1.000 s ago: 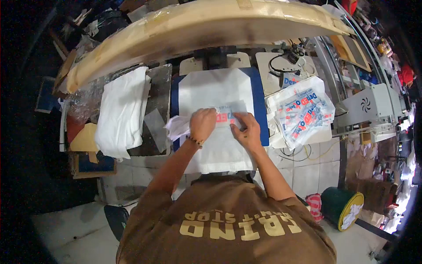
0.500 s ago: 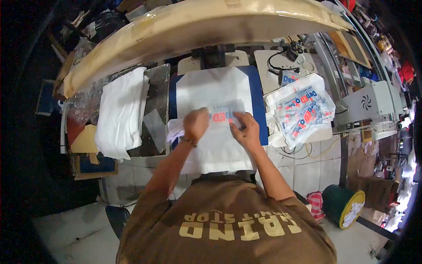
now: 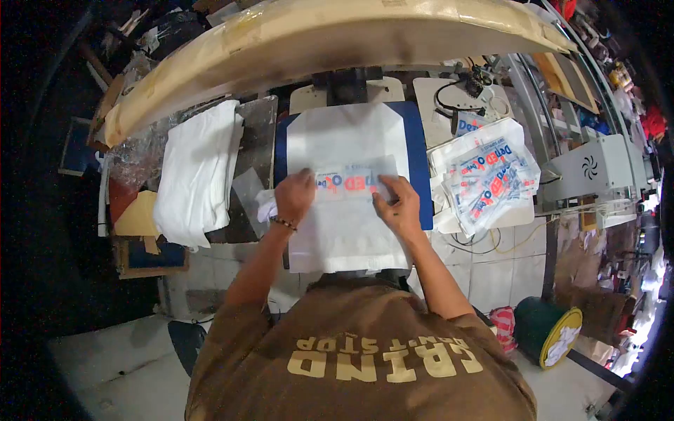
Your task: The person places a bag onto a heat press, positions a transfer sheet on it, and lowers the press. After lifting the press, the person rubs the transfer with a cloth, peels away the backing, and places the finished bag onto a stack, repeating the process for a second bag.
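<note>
A white cloth piece [image 3: 344, 242] lies flat over a blue board [image 3: 416, 158] in front of me. On it rests a translucent printed sheet [image 3: 349, 184] with blue and red lettering. My left hand [image 3: 295, 195] is at the sheet's left edge, its fingers curled, and what they pinch is hidden. At the right edge, my right hand [image 3: 399, 206] has thumb and forefinger bent with a gap between them, touching or close to the sheet. A bunched white cloth [image 3: 266, 205] lies just left of my left hand.
Folded white cloths [image 3: 198, 172] lie at the left. A pile of printed sheets [image 3: 491, 175] sits at the right, near black cables [image 3: 449, 98]. A long padded, tape-wrapped edge [image 3: 337, 31] spans the far side. A green bin [image 3: 537, 323] stands lower right.
My left hand has moved left to the sheet's left edge, uncovering more lettering. My right hand remains by the right edge. The view has shifted slightly.
</note>
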The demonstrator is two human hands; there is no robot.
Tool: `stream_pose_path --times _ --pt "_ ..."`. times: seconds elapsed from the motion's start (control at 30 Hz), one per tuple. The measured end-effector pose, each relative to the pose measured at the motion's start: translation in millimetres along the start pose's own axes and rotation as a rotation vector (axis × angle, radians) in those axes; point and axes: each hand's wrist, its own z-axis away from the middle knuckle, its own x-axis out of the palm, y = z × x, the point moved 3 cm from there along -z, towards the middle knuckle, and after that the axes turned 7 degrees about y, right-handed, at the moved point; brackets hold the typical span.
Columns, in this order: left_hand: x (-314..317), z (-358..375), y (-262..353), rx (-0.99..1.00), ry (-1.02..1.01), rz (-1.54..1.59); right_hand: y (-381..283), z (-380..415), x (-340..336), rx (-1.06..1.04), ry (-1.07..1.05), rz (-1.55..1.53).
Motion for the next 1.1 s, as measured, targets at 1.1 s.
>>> stream_pose_path --times 1.1 --pt "-5.1 10.0 45.0 0.234 -0.020 0.029 -13.7 -2.0 -3.6 -0.039 -0.011 0.066"
